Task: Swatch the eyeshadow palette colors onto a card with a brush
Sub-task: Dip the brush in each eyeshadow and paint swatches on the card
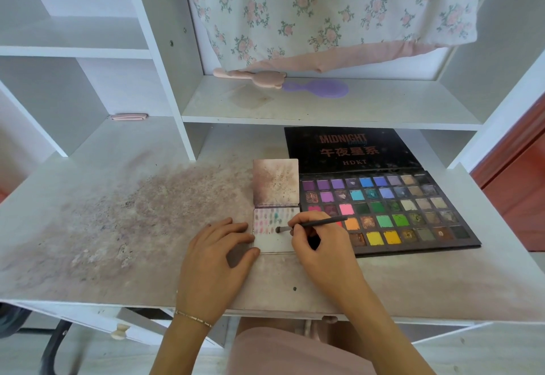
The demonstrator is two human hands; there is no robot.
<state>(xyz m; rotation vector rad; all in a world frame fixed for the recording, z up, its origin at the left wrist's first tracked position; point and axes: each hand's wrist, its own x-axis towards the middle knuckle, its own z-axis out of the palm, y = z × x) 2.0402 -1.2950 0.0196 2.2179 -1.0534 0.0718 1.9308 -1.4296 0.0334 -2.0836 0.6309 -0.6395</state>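
A large open eyeshadow palette (392, 212) with several coloured pans lies right of centre, its black lid (351, 150) folded back. Left of it lies a small white card (272, 243), hinged to a stained upper flap (275, 181). Rows of pink and teal swatches cover the card's upper part. My right hand (320, 246) pinches a thin dark brush (312, 224), whose bristle tip touches the card just below the swatches. My left hand (216, 252) rests flat on the desk, its fingertips and thumb pressing the card's left edge.
The white desk (118, 227) is smeared with pinkish powder on the left. A shelf behind holds a pink bear-shaped brush (253, 77) and a purple hairbrush (320, 89). Floral fabric (324, 11) hangs above. A drawer (118, 327) stands open below the desk's front edge.
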